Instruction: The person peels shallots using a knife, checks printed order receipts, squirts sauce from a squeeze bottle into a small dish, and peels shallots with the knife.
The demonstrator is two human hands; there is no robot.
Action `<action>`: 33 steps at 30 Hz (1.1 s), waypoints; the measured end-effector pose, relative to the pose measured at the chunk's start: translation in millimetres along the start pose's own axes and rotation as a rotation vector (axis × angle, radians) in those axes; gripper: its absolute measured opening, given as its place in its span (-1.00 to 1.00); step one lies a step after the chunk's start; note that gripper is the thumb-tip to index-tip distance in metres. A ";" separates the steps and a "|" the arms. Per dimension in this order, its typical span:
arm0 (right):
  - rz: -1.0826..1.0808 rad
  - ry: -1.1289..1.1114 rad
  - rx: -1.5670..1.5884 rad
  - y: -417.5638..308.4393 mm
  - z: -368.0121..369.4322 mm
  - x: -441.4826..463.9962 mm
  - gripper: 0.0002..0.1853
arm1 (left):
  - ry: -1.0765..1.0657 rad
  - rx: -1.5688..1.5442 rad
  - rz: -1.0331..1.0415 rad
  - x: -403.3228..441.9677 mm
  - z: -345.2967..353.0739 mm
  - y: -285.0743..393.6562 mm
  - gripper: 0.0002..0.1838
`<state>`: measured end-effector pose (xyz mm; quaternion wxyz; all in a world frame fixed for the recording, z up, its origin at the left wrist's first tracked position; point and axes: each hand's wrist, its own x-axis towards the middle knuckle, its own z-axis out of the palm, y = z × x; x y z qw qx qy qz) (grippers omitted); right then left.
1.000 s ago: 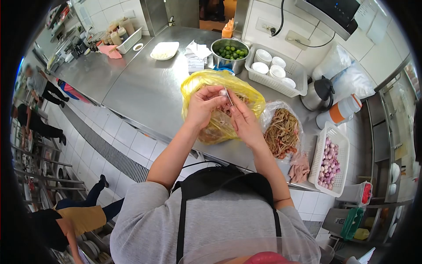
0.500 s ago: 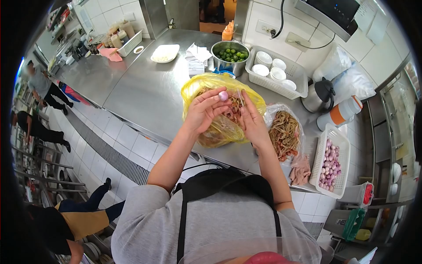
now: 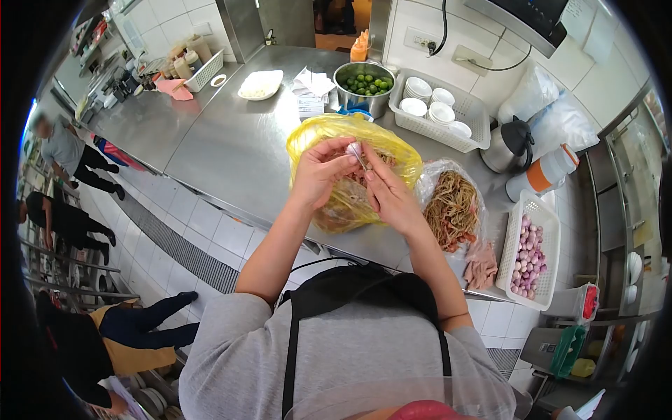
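Over the yellow plastic bag (image 3: 336,211), my left hand (image 3: 320,170) pinches a small purple-white shallot (image 3: 354,149). My right hand (image 3: 390,194) is closed round a small knife (image 3: 363,163), its blade against the shallot. Peelings show inside the bag's mouth beneath both hands. Right of the bag lies a clear bag of stringy brown peelings (image 3: 450,210). A white basket (image 3: 502,264) of peeled shallots stands at the counter's right end, with a pink cloth (image 3: 481,266) beside it.
Behind the bag stand a steel pot of green limes (image 3: 366,85) and a basket of white cups (image 3: 479,126). A steel jug (image 3: 505,148) and an orange-banded flask (image 3: 542,173) are at the right. Three people stand on the left, the nearest in a tan apron (image 3: 136,353).
My hands parted half a second ago, showing the shallot, and have come together again with the blade on it. The people at the left have shifted.
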<state>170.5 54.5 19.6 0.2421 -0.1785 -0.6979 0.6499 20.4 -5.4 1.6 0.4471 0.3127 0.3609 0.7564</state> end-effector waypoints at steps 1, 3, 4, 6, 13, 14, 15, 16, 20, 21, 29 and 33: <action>-0.061 0.010 -0.039 2.7 1.2 1.8 -0.56 | -0.016 -0.026 0.001 0.0 -0.8 0.0 -0.69; -0.125 0.015 -0.079 6.4 4.0 4.7 -0.56 | -0.031 -0.052 0.009 0.0 -1.9 -0.4 -0.69; -0.117 0.021 -0.007 7.9 5.6 5.2 -0.56 | -0.048 -0.036 0.037 -0.4 -1.6 -1.8 -0.70; -0.109 0.025 0.065 6.8 6.6 4.6 -0.55 | -0.065 -0.019 0.065 -1.1 -0.6 -2.3 -0.71; -0.011 0.079 0.141 5.1 -3.5 3.5 -0.56 | -0.078 -0.253 -0.053 -4.3 3.0 6.2 -0.71; -0.007 0.078 0.120 3.1 -3.6 2.5 -0.56 | -0.071 -0.253 -0.064 -4.2 3.7 6.9 -0.70; -0.007 0.077 0.121 -0.1 -2.2 0.1 -0.56 | -0.070 -0.252 -0.064 -3.6 3.6 5.7 -0.70; -0.006 0.058 0.141 -4.2 0.0 -3.5 -0.56 | -0.054 -0.218 -0.037 -2.5 3.0 3.1 -0.71; 0.061 0.014 0.255 -7.5 7.6 -4.9 -0.56 | -0.058 -0.094 0.087 -1.2 2.2 -7.4 -0.73; 0.061 0.015 0.256 -6.4 7.8 -5.3 -0.56 | -0.059 -0.093 0.085 -1.7 3.7 -9.3 -0.73; 0.075 0.047 0.354 -4.2 4.6 -4.0 -0.57 | -0.051 -0.351 -0.013 -1.1 6.3 -11.4 -0.70; 0.053 0.074 0.336 -0.8 1.1 -3.2 -0.56 | -0.074 -0.325 0.002 -0.2 1.0 -14.2 -0.65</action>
